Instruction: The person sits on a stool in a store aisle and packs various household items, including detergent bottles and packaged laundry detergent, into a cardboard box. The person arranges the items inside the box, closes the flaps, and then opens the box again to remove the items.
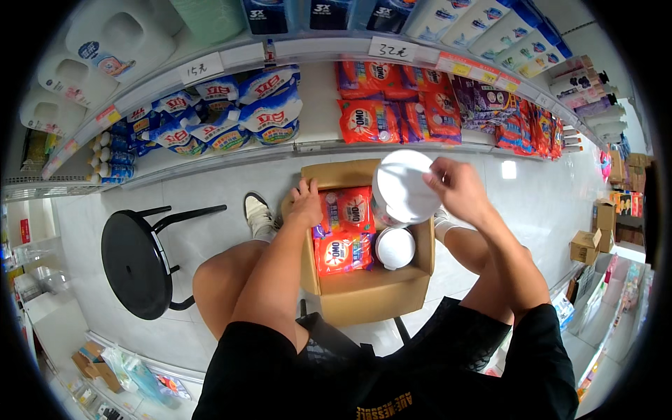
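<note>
A cardboard box (362, 302) with its flaps open stands in front of me, between my legs. My left hand (306, 203) rests over its left rim, fingers at the flap. My right hand (457, 184) grips the edge of a white round tub (404, 186) with a white lid, held above the box's back right corner. In the box's left half lie red OMO detergent bags (344, 254). A second white lidded tub (395, 248) stands in the right half. The lower part of the held tub is partly hidden.
A black round stool (136, 265) stands at my left. Ahead, a shelf holds blue and white detergent pouches (270, 113) and more red OMO bags (370, 122); large bottles (126, 39) fill the shelf above. Cardboard boxes (585, 247) lie on the far right.
</note>
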A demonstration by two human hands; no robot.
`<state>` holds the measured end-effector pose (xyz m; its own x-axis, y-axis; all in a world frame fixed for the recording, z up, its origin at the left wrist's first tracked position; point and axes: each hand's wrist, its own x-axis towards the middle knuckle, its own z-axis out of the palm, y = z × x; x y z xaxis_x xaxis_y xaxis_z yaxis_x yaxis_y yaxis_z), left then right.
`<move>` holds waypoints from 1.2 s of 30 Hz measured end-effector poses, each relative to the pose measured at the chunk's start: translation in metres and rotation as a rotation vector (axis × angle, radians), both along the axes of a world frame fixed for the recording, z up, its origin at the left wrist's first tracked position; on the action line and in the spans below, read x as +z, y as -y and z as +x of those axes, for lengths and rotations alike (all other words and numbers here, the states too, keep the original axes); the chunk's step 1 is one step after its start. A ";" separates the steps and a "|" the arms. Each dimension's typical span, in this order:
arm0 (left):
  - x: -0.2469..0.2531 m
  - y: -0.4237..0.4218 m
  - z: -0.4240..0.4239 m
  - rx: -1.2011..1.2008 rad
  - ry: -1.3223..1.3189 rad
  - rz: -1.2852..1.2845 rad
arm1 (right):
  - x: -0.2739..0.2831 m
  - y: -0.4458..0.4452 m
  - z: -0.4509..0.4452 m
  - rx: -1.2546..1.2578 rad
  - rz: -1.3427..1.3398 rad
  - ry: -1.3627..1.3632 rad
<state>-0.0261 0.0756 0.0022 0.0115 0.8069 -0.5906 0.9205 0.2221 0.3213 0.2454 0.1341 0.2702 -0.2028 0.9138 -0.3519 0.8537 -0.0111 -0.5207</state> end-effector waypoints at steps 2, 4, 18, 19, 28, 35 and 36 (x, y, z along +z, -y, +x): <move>0.016 -0.003 0.002 0.005 0.003 -0.024 | 0.008 -0.020 -0.016 0.002 0.084 -0.073; 0.020 -0.004 0.003 0.010 0.015 -0.038 | 0.005 -0.038 -0.035 0.033 0.141 -0.094; 0.013 -0.003 -0.001 0.023 0.064 0.047 | -0.197 -0.181 -0.119 0.170 0.174 -0.159; 0.015 -0.004 0.001 0.012 0.063 0.050 | -0.204 -0.191 -0.117 0.179 0.172 -0.138; 0.004 0.001 -0.002 0.015 0.060 0.073 | -0.264 -0.166 -0.151 -0.161 0.599 -0.116; 0.006 -0.003 -0.003 0.010 0.069 0.074 | -0.305 -0.136 -0.195 -1.054 -0.705 -1.192; 0.004 -0.005 0.002 0.001 0.090 0.096 | -0.317 -0.148 -0.184 -0.890 -0.697 -1.326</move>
<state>-0.0244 0.0801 0.0059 0.0604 0.8595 -0.5075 0.8870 0.1870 0.4223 0.0610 0.2823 -0.0463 -0.2169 0.6594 -0.7199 -0.5029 -0.7075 -0.4966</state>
